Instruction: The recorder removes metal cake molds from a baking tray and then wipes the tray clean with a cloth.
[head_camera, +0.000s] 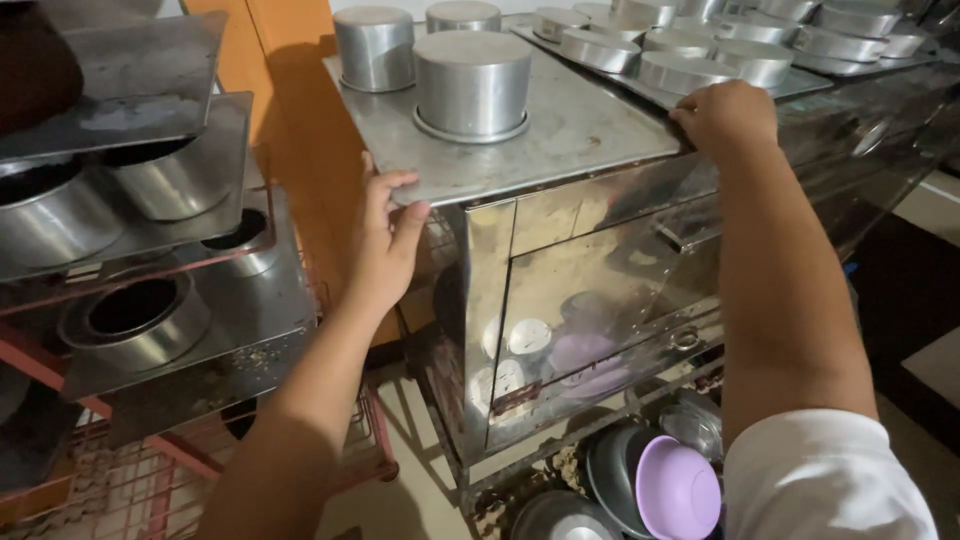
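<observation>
two hands (385, 240) (725, 115) grip tray (570, 135) bearing upturned tins (470, 85).

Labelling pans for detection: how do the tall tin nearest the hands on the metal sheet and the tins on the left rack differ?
The tall tin stands upside down, closed base up; the rack tins sit open side up, dark inside. The tall tin rests on the sheet that both hands grip, left hand and right hand; the rack tins sit untouched. Both are round, bare metal.
</observation>
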